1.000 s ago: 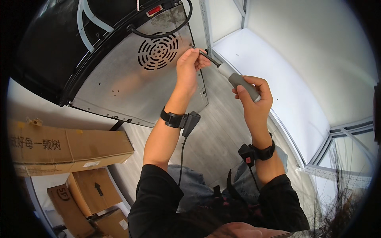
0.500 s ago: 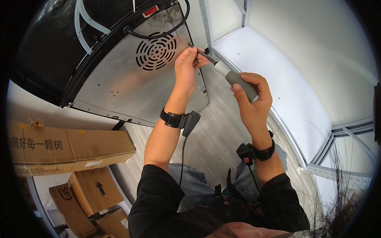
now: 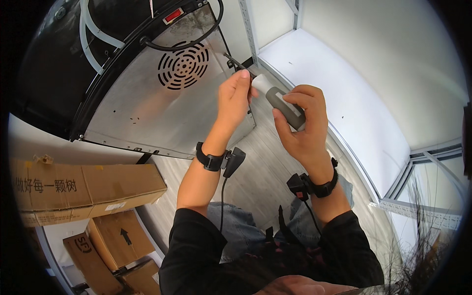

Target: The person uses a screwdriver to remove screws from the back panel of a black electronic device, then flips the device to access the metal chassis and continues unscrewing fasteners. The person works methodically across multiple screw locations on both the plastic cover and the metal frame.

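Note:
A screwdriver (image 3: 286, 108) with a grey handle, pale collar and dark shaft slants up and left toward the edge of a bare metal panel (image 3: 182, 115). My right hand (image 3: 310, 125) is closed around the handle, thumb on its near side. With its fingers closed, my left hand (image 3: 232, 101) pinches the shaft just ahead of the collar. The tip reaches the panel's right edge, above my left hand. Whether a screw sits under it is too small to tell. A round slotted vent (image 3: 184, 65) lies left of the tip.
A black cable (image 3: 184, 48) loops across the panel's top, near a red switch (image 3: 173, 15). Pale tubes (image 3: 91, 42) hang on the black casing. Cardboard boxes (image 3: 120, 184) stand at lower left. A white shelf (image 3: 339, 98) in a metal frame runs along the right.
My left hand has slid back from near the shaft's tip toward the collar. My right hand and the handle have shifted slightly left. The whole view has moved a little.

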Demonstrator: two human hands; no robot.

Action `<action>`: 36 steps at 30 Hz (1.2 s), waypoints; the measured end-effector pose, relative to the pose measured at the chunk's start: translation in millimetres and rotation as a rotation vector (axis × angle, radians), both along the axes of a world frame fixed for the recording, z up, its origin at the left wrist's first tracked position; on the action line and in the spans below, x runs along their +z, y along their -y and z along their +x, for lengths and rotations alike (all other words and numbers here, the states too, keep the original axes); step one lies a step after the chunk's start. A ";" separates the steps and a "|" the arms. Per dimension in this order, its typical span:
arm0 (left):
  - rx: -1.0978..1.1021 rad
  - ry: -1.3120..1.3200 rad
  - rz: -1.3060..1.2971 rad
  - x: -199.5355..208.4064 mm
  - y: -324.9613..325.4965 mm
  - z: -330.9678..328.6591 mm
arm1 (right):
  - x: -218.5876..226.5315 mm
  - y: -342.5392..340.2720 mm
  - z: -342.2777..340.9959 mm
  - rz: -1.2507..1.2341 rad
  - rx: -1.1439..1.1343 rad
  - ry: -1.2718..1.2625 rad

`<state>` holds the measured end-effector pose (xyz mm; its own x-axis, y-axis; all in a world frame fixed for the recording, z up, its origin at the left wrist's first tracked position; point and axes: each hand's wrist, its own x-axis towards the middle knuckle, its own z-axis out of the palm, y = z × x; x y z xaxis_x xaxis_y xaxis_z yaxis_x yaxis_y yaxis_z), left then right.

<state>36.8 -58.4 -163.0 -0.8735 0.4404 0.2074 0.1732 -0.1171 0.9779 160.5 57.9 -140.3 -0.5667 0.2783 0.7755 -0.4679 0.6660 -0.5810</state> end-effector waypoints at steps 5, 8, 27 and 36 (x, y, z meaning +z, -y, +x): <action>-0.134 0.256 0.213 -0.9 0.0 -3.4 | -4.2 4.2 -2.2 -0.146 0.063 -0.049; -0.177 0.382 0.341 7.9 -4.9 0.2 | -7.4 2.6 -4.2 -0.095 -0.008 -0.069; -0.096 0.348 0.343 6.6 -12.5 -1.2 | -9.4 7.3 10.3 -0.361 -0.048 0.185; -0.022 0.316 0.233 12.3 -8.9 -2.7 | -13.5 4.9 1.6 -0.086 -0.024 -0.069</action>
